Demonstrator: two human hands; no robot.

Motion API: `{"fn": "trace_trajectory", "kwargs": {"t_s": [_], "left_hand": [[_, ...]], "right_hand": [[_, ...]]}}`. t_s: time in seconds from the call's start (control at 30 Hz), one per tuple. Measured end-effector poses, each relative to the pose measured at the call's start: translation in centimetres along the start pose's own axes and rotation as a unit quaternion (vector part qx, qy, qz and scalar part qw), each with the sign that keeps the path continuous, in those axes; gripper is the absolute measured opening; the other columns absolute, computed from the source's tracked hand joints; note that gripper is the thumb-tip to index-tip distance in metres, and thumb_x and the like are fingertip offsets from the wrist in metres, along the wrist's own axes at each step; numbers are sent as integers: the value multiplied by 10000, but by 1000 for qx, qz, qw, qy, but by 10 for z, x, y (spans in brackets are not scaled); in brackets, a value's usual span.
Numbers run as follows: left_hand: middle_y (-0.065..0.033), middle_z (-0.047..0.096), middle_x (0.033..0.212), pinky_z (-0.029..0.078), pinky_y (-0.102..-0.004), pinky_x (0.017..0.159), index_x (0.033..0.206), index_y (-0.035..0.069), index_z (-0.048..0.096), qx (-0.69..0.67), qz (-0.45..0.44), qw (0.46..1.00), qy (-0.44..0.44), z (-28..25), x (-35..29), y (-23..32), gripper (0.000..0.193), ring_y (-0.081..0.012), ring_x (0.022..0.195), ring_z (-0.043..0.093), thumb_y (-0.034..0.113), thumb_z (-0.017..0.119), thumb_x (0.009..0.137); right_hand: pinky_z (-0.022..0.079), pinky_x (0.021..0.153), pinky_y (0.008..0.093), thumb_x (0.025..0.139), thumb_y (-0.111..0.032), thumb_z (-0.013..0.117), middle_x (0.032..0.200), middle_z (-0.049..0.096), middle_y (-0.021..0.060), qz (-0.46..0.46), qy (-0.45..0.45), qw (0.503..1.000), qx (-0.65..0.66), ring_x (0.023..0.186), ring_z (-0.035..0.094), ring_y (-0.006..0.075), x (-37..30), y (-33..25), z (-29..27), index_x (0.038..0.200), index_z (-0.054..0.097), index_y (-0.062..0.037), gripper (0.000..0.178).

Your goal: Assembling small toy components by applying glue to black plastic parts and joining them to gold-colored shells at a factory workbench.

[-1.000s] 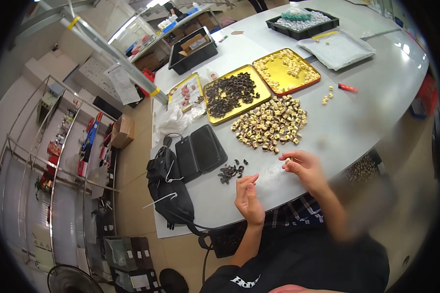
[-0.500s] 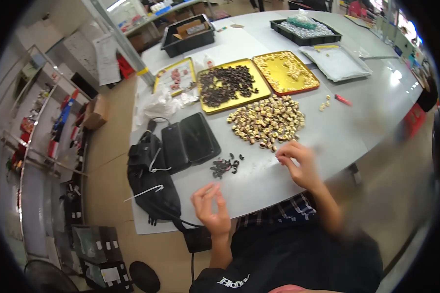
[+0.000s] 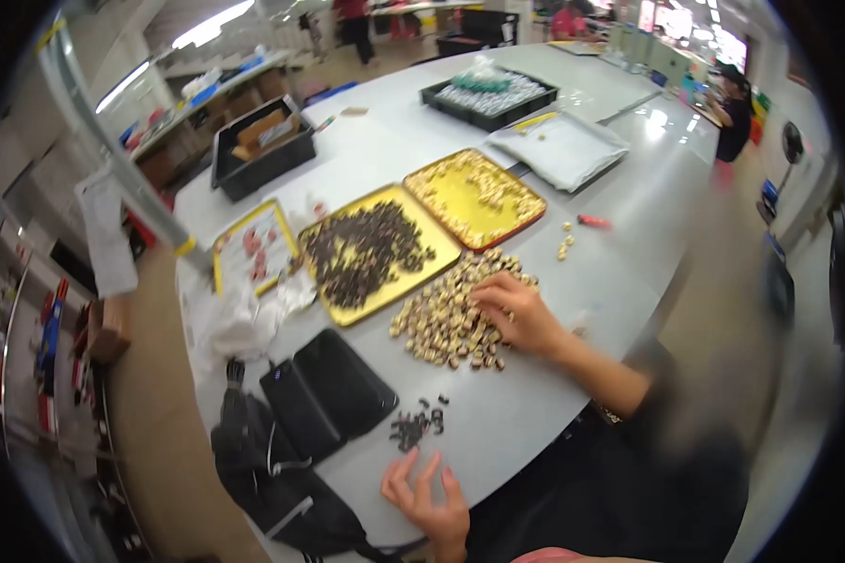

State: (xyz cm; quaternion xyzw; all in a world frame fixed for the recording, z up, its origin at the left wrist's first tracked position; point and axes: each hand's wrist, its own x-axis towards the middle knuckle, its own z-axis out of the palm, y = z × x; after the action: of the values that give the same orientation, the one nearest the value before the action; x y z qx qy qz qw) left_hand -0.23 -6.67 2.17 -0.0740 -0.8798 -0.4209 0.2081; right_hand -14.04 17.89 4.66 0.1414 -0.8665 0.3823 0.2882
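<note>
A heap of small gold-coloured pieces with dark bands [image 3: 432, 324] lies on the grey table. My right hand [image 3: 519, 314] is over the heap's right side, its curved fingers reaching down to the pieces with a gap at the thumb; nothing shows in its grip. Lower down, my left hand [image 3: 427, 499] is palm up at the table's near edge, fingers spread, holding nothing. Just beyond its fingertips is a small cluster of black curved pieces [image 3: 411, 430]. Past the heap are a yellow tray of dark pieces [image 3: 438, 267] and a red-rimmed yellow tray of pale gold pieces [image 3: 469, 218].
Left of the black pieces are an open black case [image 3: 333, 394] and a black bag [image 3: 272, 488]. A yellow-edged tray with pink pieces [image 3: 222, 267] and crumpled white plastic [image 3: 244, 324] lie beyond. Farther off stand black bins [image 3: 263, 155]. A red-handled item [image 3: 594, 222] lies at right.
My right hand has moved forward from the near side onto the gold heap. My left hand remains near the black pieces, fingers spreading wider. The view has swung, shifting the table leftward and down.
</note>
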Motion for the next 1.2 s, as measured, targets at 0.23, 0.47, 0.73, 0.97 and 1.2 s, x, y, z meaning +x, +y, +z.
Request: {"fn": "trace_trajectory", "kwargs": {"t_s": [0.23, 0.47, 0.73, 0.97, 1.2], "left_hand": [[-181, 524, 1054, 477, -298, 748, 908, -33, 653, -48, 83, 995, -8, 2, -7, -31, 147, -282, 1020, 501, 40, 560, 820], [-199, 537, 1041, 489, -352, 776, 954, -84, 619, -69, 51, 996, 17, -5, -2, -24, 190, -306, 1033, 504, 33, 551, 821], [-148, 562, 1061, 363, -411, 914, 903, -12, 642, -86, -19, 994, 62, 2, 6, 7, 197, -291, 1035, 475, 109, 563, 768], [-116, 587, 1023, 387, -375, 878, 907, 16, 653, -25, 3, 996, 87, 3, -8, 5, 167, -282, 984, 499, 56, 576, 764], [-112, 591, 1020, 398, -344, 864, 917, 25, 653, 0, 2, 995, 101, 4, -8, 6, 151, -263, 965, 518, 42, 576, 787]], "right_hand": [[486, 664, 292, 763, 20, 618, 863, 578, 99, 78, -13, 995, 53, 820, 589, 229, -7, -3, -15, 950, 603, -21, 192], [497, 698, 295, 777, 18, 612, 996, 579, 112, 47, -11, 998, 30, 855, 597, 244, -12, 7, 1, 997, 589, -25, 225], [484, 784, 316, 784, 52, 574, 1117, 536, 138, 34, 23, 999, 19, 998, 554, 289, -11, -5, -13, 999, 583, -26, 229], [487, 747, 299, 780, 72, 565, 1055, 577, 119, -14, 53, 995, 87, 939, 586, 265, -18, -24, -24, 980, 592, -20, 221], [495, 615, 315, 726, 137, 544, 824, 625, 151, -244, 216, 945, 37, 708, 614, 259, -61, -43, -62, 924, 569, 38, 223]]}}
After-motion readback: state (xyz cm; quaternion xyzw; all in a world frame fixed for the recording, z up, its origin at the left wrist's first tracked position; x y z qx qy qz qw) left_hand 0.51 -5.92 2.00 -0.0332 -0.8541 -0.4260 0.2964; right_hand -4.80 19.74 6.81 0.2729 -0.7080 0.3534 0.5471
